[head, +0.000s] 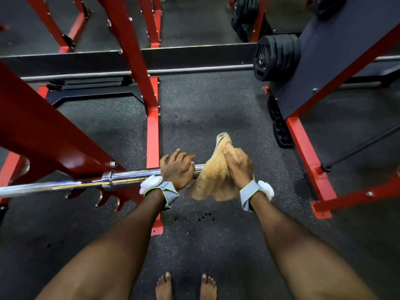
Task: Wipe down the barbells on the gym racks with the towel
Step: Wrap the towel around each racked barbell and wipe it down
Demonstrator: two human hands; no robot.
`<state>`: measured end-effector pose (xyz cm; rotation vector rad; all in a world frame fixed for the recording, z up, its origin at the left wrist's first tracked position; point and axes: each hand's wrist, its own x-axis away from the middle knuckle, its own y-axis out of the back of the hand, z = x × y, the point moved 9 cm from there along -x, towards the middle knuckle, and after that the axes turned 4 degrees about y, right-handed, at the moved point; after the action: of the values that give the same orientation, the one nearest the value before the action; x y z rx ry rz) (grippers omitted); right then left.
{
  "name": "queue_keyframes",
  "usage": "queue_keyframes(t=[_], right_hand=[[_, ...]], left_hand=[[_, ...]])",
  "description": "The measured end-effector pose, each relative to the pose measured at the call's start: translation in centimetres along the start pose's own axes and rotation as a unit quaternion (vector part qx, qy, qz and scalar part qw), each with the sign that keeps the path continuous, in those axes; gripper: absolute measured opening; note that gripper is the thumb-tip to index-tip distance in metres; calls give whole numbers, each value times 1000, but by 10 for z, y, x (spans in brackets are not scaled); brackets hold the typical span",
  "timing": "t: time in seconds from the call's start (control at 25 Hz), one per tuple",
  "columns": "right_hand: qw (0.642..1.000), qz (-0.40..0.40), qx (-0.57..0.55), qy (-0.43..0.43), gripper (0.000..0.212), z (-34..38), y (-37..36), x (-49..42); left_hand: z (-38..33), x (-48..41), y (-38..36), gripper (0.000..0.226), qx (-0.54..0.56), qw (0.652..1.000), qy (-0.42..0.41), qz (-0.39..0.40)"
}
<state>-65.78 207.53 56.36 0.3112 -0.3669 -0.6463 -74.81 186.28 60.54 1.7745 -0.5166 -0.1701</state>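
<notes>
**Chrome barbell held steady, tan towel clamped round it**

Red steel fills the left side. A slanted beam of the rack (43, 135) crosses from the picture's edge toward the middle, and its toothed lower edge shows under the bar. The barbell (86, 180) comes in from the left edge, blurred at first, then sharp at its collar (107, 178), and runs level toward the centre. The left hand (177, 169) grips the shaft just past the collar, with its fingers curled over the top. Just beside it the towel (213, 180), tan and fluffy, is bunched around the bar, one corner sticking up and the rest hanging below. The right hand (238, 167) is clamped on the towel from the right, fingers dug into the folds. Cloth hides the bar beyond it, so I cannot tell where the bar ends. The two hands are close but apart, with a short bare stretch of chrome between them. Each wrist wears a grey strap (161, 188) with a white pad.

A red upright (152, 126) stands behind the left hand. Bare feet (164, 286) stand at the bottom edge. The speckled rubber floor (216, 109) lies open from that upright across to a red frame leg (307, 152) on the right. At the upper right, black weight plates (277, 57) sit stacked beside a dark panel.
</notes>
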Motion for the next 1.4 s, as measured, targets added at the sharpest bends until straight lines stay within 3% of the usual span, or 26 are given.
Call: queue_keyframes(t=[0.08, 0.12, 0.16, 0.2, 0.28, 0.32, 0.4, 0.56, 0.6, 0.68, 0.8, 0.96, 1.08, 1.16, 1.2, 1.28, 1.4], right_hand=[[990, 14, -134, -48, 41, 2, -6, 2], [990, -10, -133, -50, 35, 3, -6, 8], [997, -49, -54, -29, 33, 7, 1, 17], [991, -97, 92, 13, 34, 14, 9, 25], [920, -127, 348, 124, 38, 45, 8, 35], [886, -88, 420, 175, 38, 55, -3, 33], [848, 20, 493, 196, 46, 60, -21, 14], [834, 197, 507, 92, 59, 53, -36, -15], [830, 192, 514, 97, 60, 57, -39, -13], [812, 94, 548, 177, 57, 70, -45, 9], [798, 26, 530, 284, 40, 79, -61, 51], [786, 160, 557, 213, 51, 82, -82, 29], [792, 337, 499, 97, 57, 72, -93, 17], [782, 389, 476, 99, 59, 71, -99, 25], [773, 378, 490, 135, 63, 75, -103, 35], [751, 279, 557, 220, 73, 76, -114, 65], [753, 133, 571, 299, 72, 83, -134, 92]], left_hand=[[1, -2, -2, 66, 5, 1000, 4, 17], [2, -1, -2, 66, 6, 1000, 5, 19], [2, -2, -3, 68, 4, 1000, 0, 19], [1, -1, -3, 72, 3, 1000, -5, 22], [1, -4, -2, 65, 11, 1000, -8, 27], [2, -5, -2, 58, 25, 999, -7, 37], [3, -5, 2, 56, 73, 996, 5, 50], [19, -13, 5, 68, 290, 955, 37, 52], [24, -15, 8, 65, 331, 942, 39, 45], [33, -13, 18, 52, 362, 930, 49, 38], [39, -5, 26, 43, 340, 939, 41, 42], [35, 4, 17, 84, 282, 956, 44, 63], [36, 3, 12, 85, 272, 957, 82, 66], [40, 2, 10, 79, 314, 943, 90, 58], [41, 2, 9, 75, 334, 937, 90, 55], [41, 2, 12, 70, 352, 930, 102, 42], [41, -1, 18, 64, 332, 933, 136, 17]])
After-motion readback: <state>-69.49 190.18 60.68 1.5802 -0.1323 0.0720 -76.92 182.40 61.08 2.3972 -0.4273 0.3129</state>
